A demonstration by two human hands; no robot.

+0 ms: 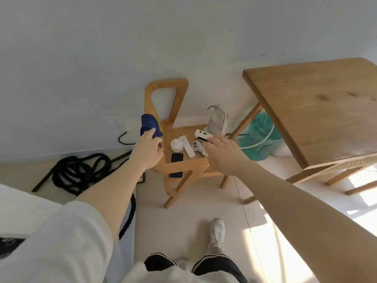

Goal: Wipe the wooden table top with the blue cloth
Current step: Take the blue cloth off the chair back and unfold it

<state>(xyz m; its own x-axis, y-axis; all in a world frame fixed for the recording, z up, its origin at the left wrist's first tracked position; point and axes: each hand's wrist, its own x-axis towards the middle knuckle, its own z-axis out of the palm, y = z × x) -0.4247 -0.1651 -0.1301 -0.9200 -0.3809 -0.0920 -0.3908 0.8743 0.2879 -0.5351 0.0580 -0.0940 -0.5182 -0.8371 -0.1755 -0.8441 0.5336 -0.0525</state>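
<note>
Now the blue cloth [150, 126] is bunched in the left hand [147, 150], above the chair's [184, 168] left edge.
Nearest, one white shoe [216, 234] stands on the floor; beyond, the left hand's fingers curl round the cloth, while the right hand [224, 154] hovers spread over the seat's right edge. On the seat lie two phones [176, 158], one round white dish [177, 144], contents unclear, and several small white gadgets. Farther right, the wooden table top [318, 111] stands apart.

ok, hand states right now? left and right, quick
Left hand: grip closed on the blue cloth, lifted beside the chair.
Right hand: open, fingers extended over the chair seat, holding nothing.
</note>
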